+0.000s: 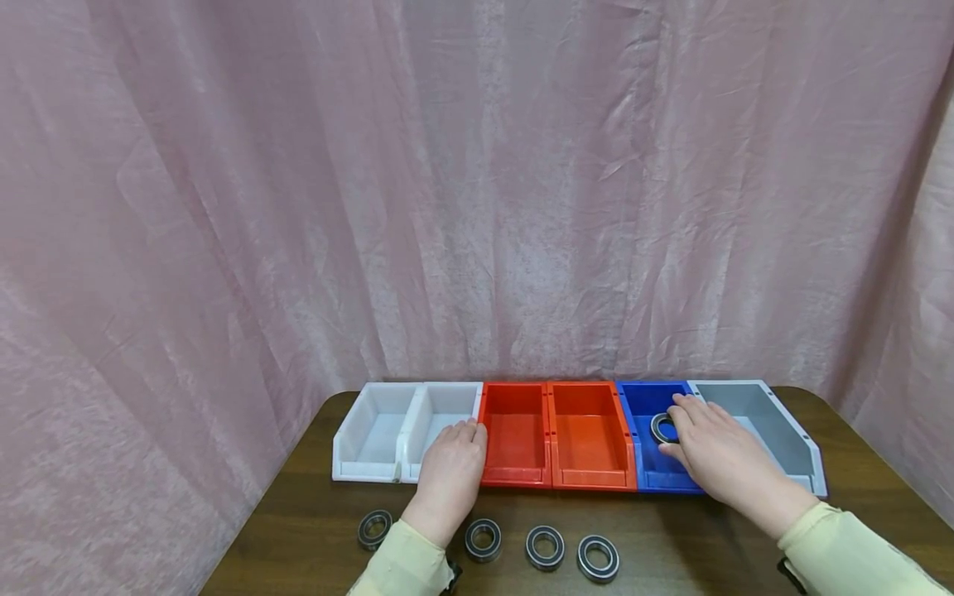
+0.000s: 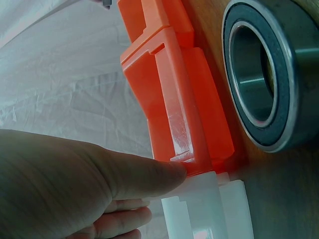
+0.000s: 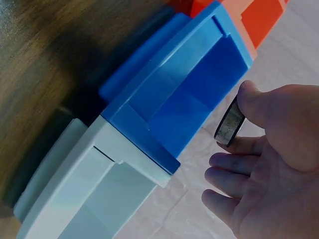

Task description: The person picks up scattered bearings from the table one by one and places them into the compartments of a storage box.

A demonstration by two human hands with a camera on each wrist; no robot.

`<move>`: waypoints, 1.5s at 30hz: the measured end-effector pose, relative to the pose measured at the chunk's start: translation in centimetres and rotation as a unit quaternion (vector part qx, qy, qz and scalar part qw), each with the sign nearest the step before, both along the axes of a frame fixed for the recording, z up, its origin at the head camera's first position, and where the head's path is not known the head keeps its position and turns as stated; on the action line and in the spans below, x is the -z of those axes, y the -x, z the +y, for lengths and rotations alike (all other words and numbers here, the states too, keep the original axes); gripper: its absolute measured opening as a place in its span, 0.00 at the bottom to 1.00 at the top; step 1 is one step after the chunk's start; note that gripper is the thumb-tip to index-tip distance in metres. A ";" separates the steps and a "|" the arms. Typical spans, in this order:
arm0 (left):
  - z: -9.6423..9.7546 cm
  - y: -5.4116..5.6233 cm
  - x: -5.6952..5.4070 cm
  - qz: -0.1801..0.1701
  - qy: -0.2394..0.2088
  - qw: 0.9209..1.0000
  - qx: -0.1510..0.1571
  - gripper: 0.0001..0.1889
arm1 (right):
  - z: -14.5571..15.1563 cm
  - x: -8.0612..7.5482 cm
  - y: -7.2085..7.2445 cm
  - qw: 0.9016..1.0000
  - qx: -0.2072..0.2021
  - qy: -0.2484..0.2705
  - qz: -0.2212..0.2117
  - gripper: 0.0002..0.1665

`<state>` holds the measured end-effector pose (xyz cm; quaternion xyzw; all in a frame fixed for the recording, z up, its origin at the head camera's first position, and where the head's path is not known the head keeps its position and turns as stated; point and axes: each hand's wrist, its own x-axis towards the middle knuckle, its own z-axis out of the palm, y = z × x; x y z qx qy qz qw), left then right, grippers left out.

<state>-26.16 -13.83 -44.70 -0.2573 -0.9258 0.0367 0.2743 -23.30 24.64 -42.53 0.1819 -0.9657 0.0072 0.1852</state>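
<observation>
My right hand (image 1: 721,451) pinches a ball bearing (image 1: 661,429) between thumb and fingers, over the blue bin (image 1: 656,480). In the right wrist view the bearing (image 3: 231,124) appears edge-on, and the other fingers lie loosely bent beside it. My left hand (image 1: 453,468) is at the border of the second white bin (image 1: 440,406) and the first red bin (image 1: 514,476). Its extended thumb (image 2: 144,175) appears against the bins' front edge in the left wrist view; no bearing shows in that hand. The left fingertips are partly hidden in the head view.
On the wooden table (image 1: 298,530), several bearings lie in front of the bins, among them one on the left (image 1: 374,529) and one on the right (image 1: 598,558). A second red bin (image 1: 594,478) and a grey bin (image 1: 812,463) complete the row. A pink curtain (image 1: 522,207) hangs behind.
</observation>
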 end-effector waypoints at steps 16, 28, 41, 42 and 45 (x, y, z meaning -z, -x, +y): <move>0.0 0.1 0.0 -0.005 0.003 1.000 0.000 0.24 | 0.0 1.6 1.7 0.999 0.024 0.007 -0.034 0.34; 0.0 0.0 0.0 -0.012 0.003 1.000 0.000 0.25 | 0.2 2.5 2.7 0.998 0.035 -0.002 -0.057 0.35; 0.0 -0.1 -0.2 -0.019 0.000 1.000 0.001 0.26 | -0.1 3.1 3.3 0.997 0.039 0.006 -0.072 0.33; 0.0 -0.1 -0.1 -0.018 0.000 1.000 0.000 0.26 | -0.1 3.2 3.3 0.997 0.039 0.006 -0.072 0.33; -0.1 0.0 0.0 -0.018 0.000 1.000 0.000 0.26 | -0.2 3.3 3.4 0.996 0.040 0.007 -0.074 0.33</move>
